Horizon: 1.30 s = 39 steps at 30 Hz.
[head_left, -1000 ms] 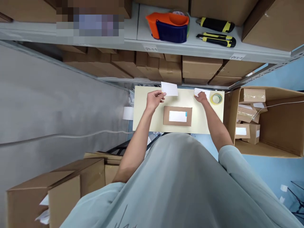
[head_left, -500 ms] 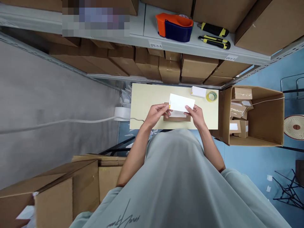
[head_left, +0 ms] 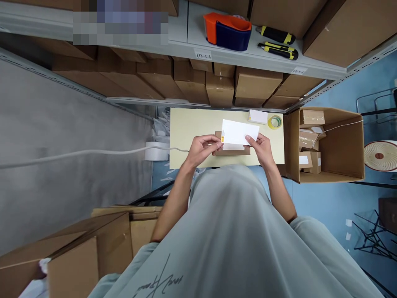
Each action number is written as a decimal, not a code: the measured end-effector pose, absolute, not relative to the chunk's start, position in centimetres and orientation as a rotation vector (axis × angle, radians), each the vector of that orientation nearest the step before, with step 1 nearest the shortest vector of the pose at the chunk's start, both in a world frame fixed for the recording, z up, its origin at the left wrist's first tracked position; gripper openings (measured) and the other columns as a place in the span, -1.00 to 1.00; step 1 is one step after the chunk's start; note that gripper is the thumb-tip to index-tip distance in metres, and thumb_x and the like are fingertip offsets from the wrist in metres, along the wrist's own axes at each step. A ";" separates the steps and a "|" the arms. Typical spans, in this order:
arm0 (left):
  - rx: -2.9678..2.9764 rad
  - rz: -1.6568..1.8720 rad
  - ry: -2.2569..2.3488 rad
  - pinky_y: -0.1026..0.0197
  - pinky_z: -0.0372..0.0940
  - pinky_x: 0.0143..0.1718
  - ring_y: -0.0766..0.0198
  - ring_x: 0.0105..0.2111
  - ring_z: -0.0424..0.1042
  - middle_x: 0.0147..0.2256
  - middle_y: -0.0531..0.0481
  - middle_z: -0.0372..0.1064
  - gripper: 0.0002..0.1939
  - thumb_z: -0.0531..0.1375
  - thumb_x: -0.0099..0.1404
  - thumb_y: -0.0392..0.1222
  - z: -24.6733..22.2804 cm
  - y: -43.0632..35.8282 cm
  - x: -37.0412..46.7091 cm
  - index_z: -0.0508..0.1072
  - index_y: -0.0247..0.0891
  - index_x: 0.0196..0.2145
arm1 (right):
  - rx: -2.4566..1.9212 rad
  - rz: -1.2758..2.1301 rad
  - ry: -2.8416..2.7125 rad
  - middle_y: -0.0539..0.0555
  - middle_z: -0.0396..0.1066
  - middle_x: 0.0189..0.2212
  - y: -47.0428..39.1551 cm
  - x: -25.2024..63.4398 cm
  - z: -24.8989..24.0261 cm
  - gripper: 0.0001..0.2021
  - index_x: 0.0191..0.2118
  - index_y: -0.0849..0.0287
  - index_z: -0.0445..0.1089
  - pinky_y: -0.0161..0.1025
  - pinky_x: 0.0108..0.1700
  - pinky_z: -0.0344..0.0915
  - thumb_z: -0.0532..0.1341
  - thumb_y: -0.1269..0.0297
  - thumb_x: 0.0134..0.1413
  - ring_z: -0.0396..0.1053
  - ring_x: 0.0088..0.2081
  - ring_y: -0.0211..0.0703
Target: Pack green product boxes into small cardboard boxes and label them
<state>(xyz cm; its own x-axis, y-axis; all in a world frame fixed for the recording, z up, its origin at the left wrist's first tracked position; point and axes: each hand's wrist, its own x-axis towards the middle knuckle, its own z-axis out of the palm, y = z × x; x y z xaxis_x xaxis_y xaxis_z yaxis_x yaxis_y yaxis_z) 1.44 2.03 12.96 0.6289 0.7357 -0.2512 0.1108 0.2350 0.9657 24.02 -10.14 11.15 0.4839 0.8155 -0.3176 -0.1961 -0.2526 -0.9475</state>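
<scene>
A white card with a small yellow mark at its lower left corner is held between my two hands, over the table. My left hand is closed, its thumb and fingertips pinching at that left corner. On the right side, my right hand grips the card with the thumb on top and the fingers underneath. Under the card lies a small brown cardboard box with a white label on it; the card hides much of it.
On the pale table are a stack of white cards and a tape roll. A large carton with several parcels stands at right. The shelf above holds a tape dispenser and cutters. A white roll is at left.
The card and my right hand have shifted slightly to the right. My left hand stays at the card's left corner. The whole view has moved a little.
</scene>
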 end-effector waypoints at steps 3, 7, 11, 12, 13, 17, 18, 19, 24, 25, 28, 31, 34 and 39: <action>1.294 0.496 0.843 0.15 0.36 -0.50 0.14 -0.40 0.54 -0.40 -0.11 0.56 -0.65 0.44 0.16 0.16 12.8 2.1 1.3 0.59 -0.19 -0.43 | -1.546 1.060 -0.578 0.04 0.68 -0.16 -10.3 23.7 11.2 -0.38 -0.10 0.03 0.68 -0.02 -0.12 0.71 0.59 -0.38 -0.08 0.56 -0.18 -0.04; 1.282 0.502 0.826 0.17 0.34 -0.50 0.17 -0.42 0.52 -0.42 -0.08 0.54 -0.69 0.44 0.14 0.11 12.4 2.1 1.3 0.58 -0.18 -0.43 | -1.567 1.082 -0.608 0.06 0.67 -0.13 -10.0 23.7 10.4 -0.35 -0.07 0.03 0.66 -0.01 -0.08 0.70 0.55 -0.42 -0.03 0.57 -0.16 -0.03; 1.288 0.528 0.834 0.18 0.37 -0.47 0.19 -0.41 0.52 -0.41 -0.06 0.54 -0.71 0.44 0.16 0.09 11.7 1.9 1.5 0.58 -0.18 -0.41 | -1.797 1.005 -0.706 0.19 0.65 0.03 -9.4 23.4 9.5 -0.35 0.05 0.06 0.60 0.06 0.06 0.65 0.48 -0.39 0.10 0.59 0.02 0.09; 1.303 0.534 0.847 0.18 0.38 -0.45 0.19 -0.39 0.52 -0.39 -0.06 0.54 -0.70 0.44 0.17 0.11 11.5 1.9 1.5 0.58 -0.17 -0.41 | -1.887 0.916 -0.762 0.22 0.62 0.09 -9.4 23.2 9.6 -0.38 0.08 0.05 0.60 0.09 0.12 0.62 0.48 -0.34 0.14 0.57 0.09 0.13; 1.324 0.539 0.861 0.17 0.39 -0.43 0.19 -0.38 0.52 -0.38 -0.06 0.55 -0.68 0.43 0.18 0.13 11.3 1.8 1.5 0.58 -0.17 -0.40 | -1.953 0.820 -0.826 0.23 0.61 0.11 -9.4 23.0 9.9 -0.45 0.07 0.03 0.60 0.10 0.17 0.59 0.46 -0.30 0.20 0.55 0.13 0.14; 1.448 0.537 0.862 0.16 0.46 -0.32 0.17 -0.30 0.55 -0.29 -0.09 0.59 -0.67 0.40 0.25 0.17 10.8 1.5 1.6 0.62 -0.17 -0.37 | -1.838 0.762 -1.064 0.15 0.63 -0.09 -10.0 21.3 12.1 -0.66 -0.14 -0.06 0.69 0.06 0.09 0.57 0.33 -0.19 0.41 0.56 -0.03 0.07; 1.482 0.540 0.841 0.16 0.47 -0.30 0.17 -0.28 0.55 -0.28 -0.09 0.59 -0.68 0.39 0.28 0.15 10.8 1.4 1.7 0.63 -0.16 -0.36 | -1.778 0.797 -1.098 0.12 0.63 -0.15 -10.2 20.9 12.7 -0.67 -0.17 -0.08 0.70 0.05 0.04 0.57 0.34 -0.19 0.42 0.56 -0.09 0.05; 1.513 0.550 0.816 0.17 0.47 -0.29 0.17 -0.27 0.55 -0.28 -0.09 0.59 -0.70 0.38 0.31 0.13 10.7 1.3 1.7 0.64 -0.15 -0.35 | -1.739 0.822 -1.124 0.11 0.63 -0.18 -10.2 20.5 13.2 -0.68 -0.18 -0.10 0.71 0.04 0.00 0.57 0.37 -0.19 0.40 0.56 -0.13 0.04; 1.604 0.619 0.736 0.15 0.53 -0.15 0.17 -0.16 0.58 -0.17 -0.10 0.58 -0.80 0.37 0.36 0.02 10.6 0.9 2.1 0.66 -0.12 -0.33 | -1.761 0.802 -1.204 0.08 0.62 -0.23 -9.9 19.8 13.9 -0.79 -0.19 -0.17 0.74 0.05 -0.10 0.54 0.43 -0.11 0.36 0.54 -0.21 0.05; 1.619 0.619 0.732 0.13 0.54 -0.09 0.16 -0.14 0.58 -0.14 -0.11 0.58 -0.81 0.37 0.36 0.01 10.6 0.8 2.1 0.66 -0.12 -0.32 | -1.771 0.794 -1.214 0.08 0.62 -0.24 -9.8 19.8 13.8 -0.81 -0.20 -0.17 0.74 0.04 -0.11 0.53 0.42 -0.07 0.37 0.54 -0.22 0.04; 1.656 0.605 0.734 0.09 0.55 0.04 0.16 -0.12 0.60 -0.06 -0.12 0.60 -0.84 0.37 0.37 -0.03 10.7 0.6 2.2 0.67 -0.13 -0.31 | -1.779 0.798 -1.225 0.07 0.61 -0.26 -9.7 20.1 13.4 -0.84 -0.21 -0.15 0.74 0.02 -0.17 0.50 0.41 0.01 0.37 0.52 -0.26 0.01; 1.668 0.599 0.727 0.08 0.54 0.06 0.16 -0.11 0.62 -0.02 -0.12 0.62 -0.86 0.34 0.39 -0.07 10.8 0.5 2.4 0.69 -0.12 -0.28 | -1.767 0.823 -1.218 0.07 0.61 -0.26 -9.7 20.4 13.3 -0.87 -0.22 -0.14 0.72 -0.01 -0.23 0.46 0.43 0.03 0.32 0.52 -0.26 0.01; 1.672 0.597 0.733 0.06 0.54 0.07 0.13 -0.07 0.64 -0.02 -0.14 0.64 -0.85 0.34 0.39 -0.07 10.9 0.4 2.6 0.68 -0.12 -0.30 | -1.766 0.838 -1.208 0.06 0.60 -0.27 -9.7 20.8 13.2 -0.86 -0.24 -0.12 0.71 -0.03 -0.26 0.45 0.40 0.05 0.31 0.51 -0.27 0.00; 1.613 0.611 0.751 0.04 0.56 0.04 0.08 -0.01 0.65 -0.02 -0.16 0.66 -0.89 0.34 0.33 -0.12 10.4 0.7 3.0 0.62 -0.14 -0.34 | -1.781 0.826 -1.135 0.04 0.56 -0.32 -9.7 21.8 12.6 -0.81 -0.31 -0.03 0.62 -0.08 -0.28 0.42 0.35 0.07 0.31 0.48 -0.32 -0.06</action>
<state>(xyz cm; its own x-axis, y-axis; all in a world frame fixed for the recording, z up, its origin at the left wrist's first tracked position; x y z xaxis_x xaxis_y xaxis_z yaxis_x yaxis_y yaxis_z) 3.01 0.71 10.45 0.6542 0.7562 -0.0169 0.1380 -0.0974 0.9856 21.76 -9.74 12.65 0.3708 0.9248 -0.0855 0.3665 -0.2303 -0.9015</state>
